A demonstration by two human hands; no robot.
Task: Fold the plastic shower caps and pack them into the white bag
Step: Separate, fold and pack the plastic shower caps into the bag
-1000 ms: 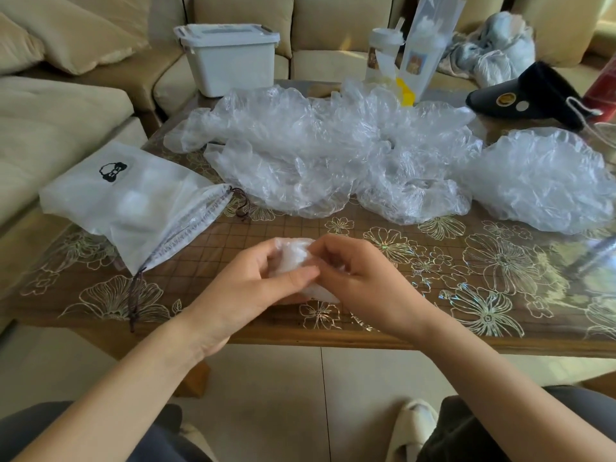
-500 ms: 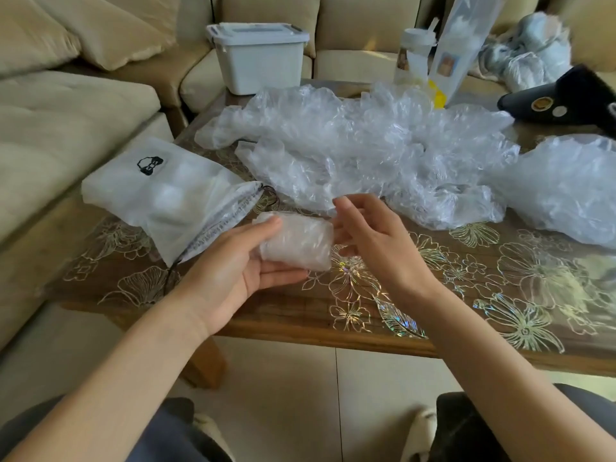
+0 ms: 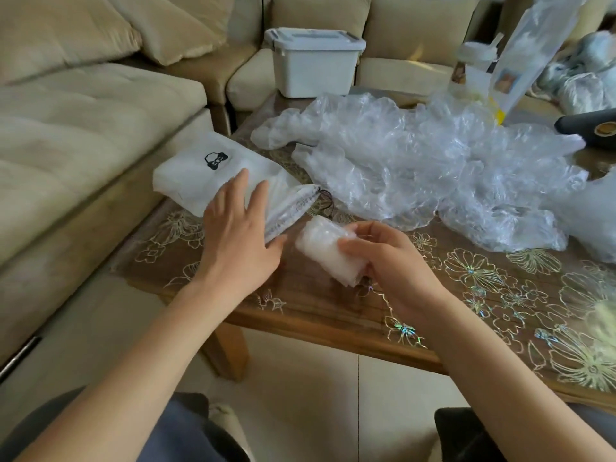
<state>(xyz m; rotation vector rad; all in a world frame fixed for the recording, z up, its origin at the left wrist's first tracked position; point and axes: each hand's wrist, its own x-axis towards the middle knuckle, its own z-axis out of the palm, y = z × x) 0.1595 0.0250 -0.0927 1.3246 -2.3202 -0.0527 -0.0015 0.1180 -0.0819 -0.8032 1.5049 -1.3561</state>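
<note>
We are gripping a folded shower cap (image 3: pixel 321 248) in our right hand (image 3: pixel 396 261), with fingers and thumb curling round its near end, just above the table (image 3: pixel 333 315). Our left hand (image 3: pixel 240 238) is lying open, fingers straight and spread, over the drawstring end of the white bag (image 3: pixel 200 168). It is holding nothing, and we cannot tell whether it is pressing on the cloth. The bag is lying flat at the table's left corner, at ten o'clock from the folded cap. Its mouth is facing four o'clock toward the cap, and the two are sitting just apart. A loose pile of shower caps (image 3: pixel 433 168) is sprawling across the table at one o'clock from our right hand, reaching the right edge of view. At twelve o'clock, beyond the table's far edge, a lidded white box (image 3: pixel 313 68) is sitting against the sofa (image 3: pixel 83 128). A black object (image 3: pixel 590 126) is lying at two o'clock, partly cut off.
</note>
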